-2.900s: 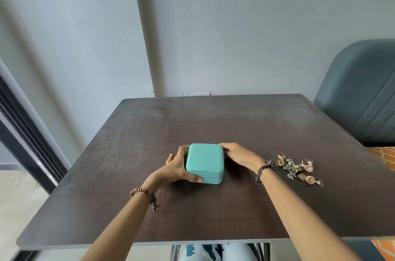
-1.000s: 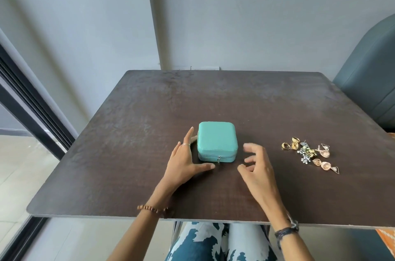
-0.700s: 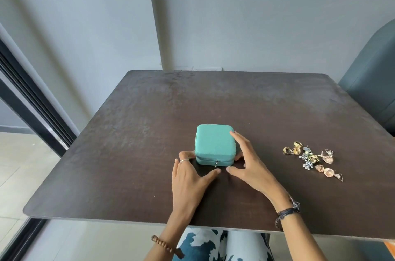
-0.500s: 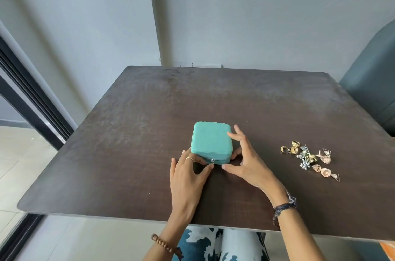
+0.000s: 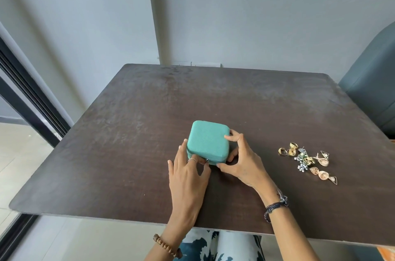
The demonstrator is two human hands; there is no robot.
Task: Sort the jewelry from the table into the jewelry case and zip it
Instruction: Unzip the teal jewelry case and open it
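I see the case [image 5: 207, 143] near the middle of the desk [image 5: 132, 132], hemmed on its near side by my left hand [image 5: 188, 177] and on its right side by my right hand [image 5: 241, 162]. Its far and left sides stand open. Jewelry [image 5: 307, 161] lies scattered toward the right edge, well apart from the case, with a bare lane between. A chair [image 5: 372, 89] crowds the far right corner.

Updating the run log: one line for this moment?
case: closed, on table | left hand: at zipper pull | right hand: holds case | jewelry: unsorted, right
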